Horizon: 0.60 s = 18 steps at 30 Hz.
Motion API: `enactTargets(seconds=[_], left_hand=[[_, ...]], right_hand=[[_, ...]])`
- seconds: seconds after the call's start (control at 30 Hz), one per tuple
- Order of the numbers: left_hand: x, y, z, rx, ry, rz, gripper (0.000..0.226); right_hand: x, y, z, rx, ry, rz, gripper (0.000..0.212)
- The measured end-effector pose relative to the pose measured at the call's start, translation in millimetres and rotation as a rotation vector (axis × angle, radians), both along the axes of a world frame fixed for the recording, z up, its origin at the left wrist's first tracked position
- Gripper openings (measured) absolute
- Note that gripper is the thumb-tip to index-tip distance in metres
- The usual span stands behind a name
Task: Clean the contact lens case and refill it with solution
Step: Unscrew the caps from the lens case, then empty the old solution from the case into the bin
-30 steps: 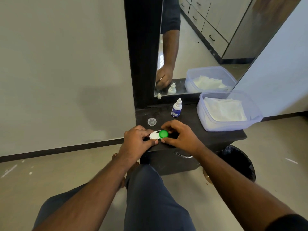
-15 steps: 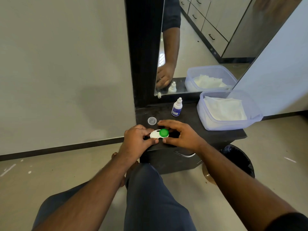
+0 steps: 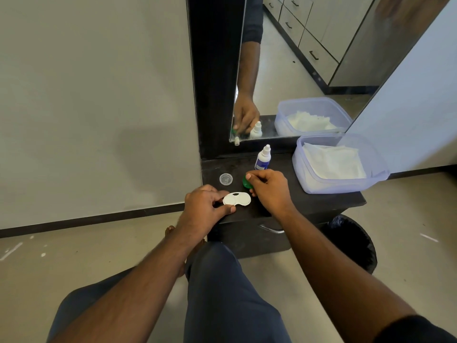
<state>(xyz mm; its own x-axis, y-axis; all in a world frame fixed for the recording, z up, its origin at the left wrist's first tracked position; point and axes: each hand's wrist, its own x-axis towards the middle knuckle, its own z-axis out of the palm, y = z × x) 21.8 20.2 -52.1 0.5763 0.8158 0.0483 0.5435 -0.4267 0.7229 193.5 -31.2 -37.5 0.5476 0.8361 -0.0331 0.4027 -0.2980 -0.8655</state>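
The white contact lens case (image 3: 237, 199) lies on the dark counter (image 3: 321, 201) with both wells uncovered. My left hand (image 3: 206, 206) pinches its left end between thumb and fingers. My right hand (image 3: 269, 188) holds the green cap (image 3: 246, 183) just behind and to the right of the case, low over the counter. A clear round cap (image 3: 225, 179) lies on the counter behind my left hand. The small white solution bottle (image 3: 262, 158) with a blue label stands upright near the mirror.
A translucent plastic tub (image 3: 338, 164) holding white tissues sits at the counter's right. A mirror (image 3: 309, 58) rises behind the counter. A black bin (image 3: 351, 241) stands on the floor at the right. My knee is below the counter's front edge.
The green cap has come off the case's right well; my right hand has carried it back and to the right. My left hand stays on the case.
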Motion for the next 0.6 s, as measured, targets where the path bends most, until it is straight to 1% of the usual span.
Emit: enactTargets(seconds=[0.1,0.23,0.37,0.43,0.5,0.6], left_hand=[[0,-1,0,-0.004,0.000,-0.006,0.042],[-1,-2,-3,0.005,-0.012,-0.010,0.042],[-3,-2,-4,0.019,-0.039,-0.013,0.040],[-5,-2,-6,0.033,-0.072,-0.008,0.040],[-4,-5,-4,0.036,-0.080,0.001,0.040],[2,-12,4,0.035,-0.077,-0.009,0.040]], right_hand=[[-5,6,0,-0.021,-0.049,-0.014,0.017],[-9,10,0,-0.065,-0.160,-0.006,0.021],[-14,3,3,-0.001,-0.243,-0.024,0.021],[-13,-7,1,0.037,-0.193,-0.065,0.022],[-8,-24,-2,0.079,-0.105,-0.056,0.021],[3,-52,-2,0.077,-0.060,0.093,0.023]])
